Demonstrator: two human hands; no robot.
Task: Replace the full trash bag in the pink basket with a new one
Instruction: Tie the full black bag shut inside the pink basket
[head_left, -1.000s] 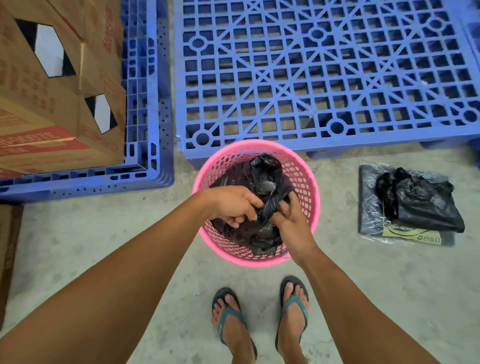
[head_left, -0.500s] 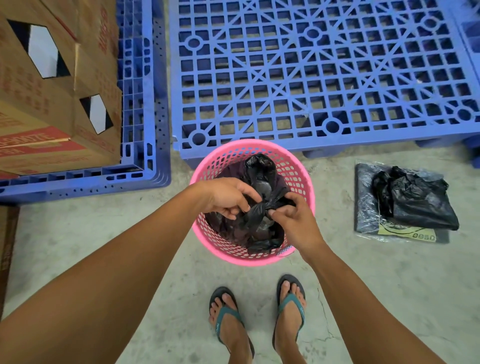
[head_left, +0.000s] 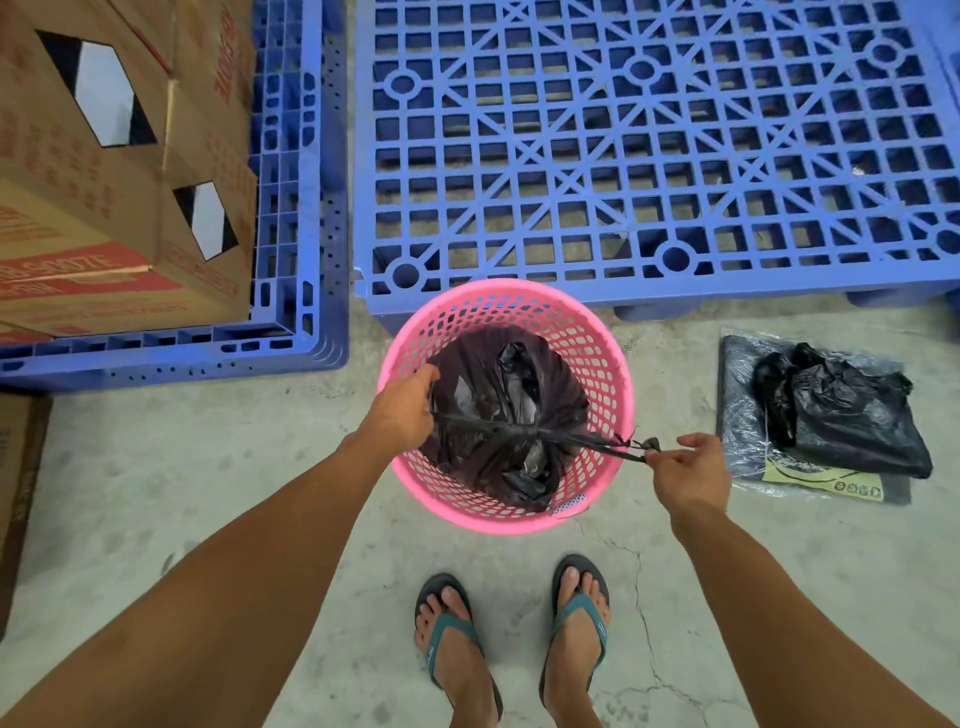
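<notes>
A pink mesh basket stands on the concrete floor in front of my feet. Inside it sits a full black trash bag, its top gathered into a knot in the middle. Two thin ends of the bag stretch tight to either side. My left hand grips the left end at the basket's left rim. My right hand pinches the right end just outside the right rim. To the right, on the floor, lies a pack of new black bags in clear wrap.
A large blue plastic pallet lies just behind the basket. A second blue pallet at the left carries stacked cardboard boxes. Another box edge stands at the far left. My feet in flip-flops are below the basket.
My hands were together over the bag's top. They have pulled apart, left hand to the left rim and right hand past the right rim, drawing the bag's ends tight into a knot.
</notes>
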